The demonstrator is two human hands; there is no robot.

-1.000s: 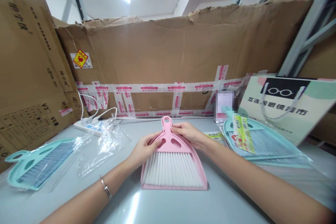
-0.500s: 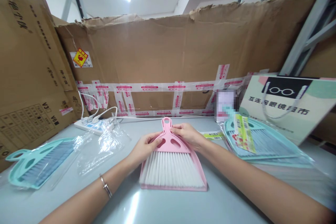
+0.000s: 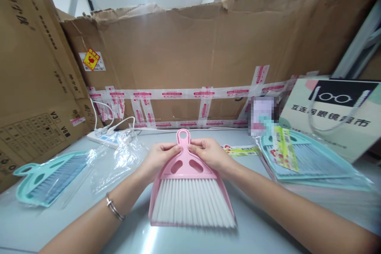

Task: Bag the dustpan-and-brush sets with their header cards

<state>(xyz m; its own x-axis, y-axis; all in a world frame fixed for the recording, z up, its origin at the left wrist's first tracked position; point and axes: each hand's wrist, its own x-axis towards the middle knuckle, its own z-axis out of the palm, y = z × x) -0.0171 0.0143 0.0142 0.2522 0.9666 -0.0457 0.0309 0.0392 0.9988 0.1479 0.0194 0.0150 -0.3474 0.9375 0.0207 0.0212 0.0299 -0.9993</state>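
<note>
While a white-bristled pink plastic dustpan-and-brush set (image 3: 192, 188) is positioned over the grey table (image 3: 184, 244), the left hand (image 3: 157, 156) and right hand (image 3: 211, 154) pinch its handle neck (each grip closed, thumb on top). Beyond lie crumpled clear plastic film (image 3: 117, 166) and, farther back, a taped brown cardboard box (image 3: 178, 55).

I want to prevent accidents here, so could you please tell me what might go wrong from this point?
1. The left hand and right hand both hold only the narrow upper part, so the pink brush could perhaps slip against the pink dustpan behind it.
2. The loose clear plastic lies close to the left forearm, which might catch and drag it.
</note>
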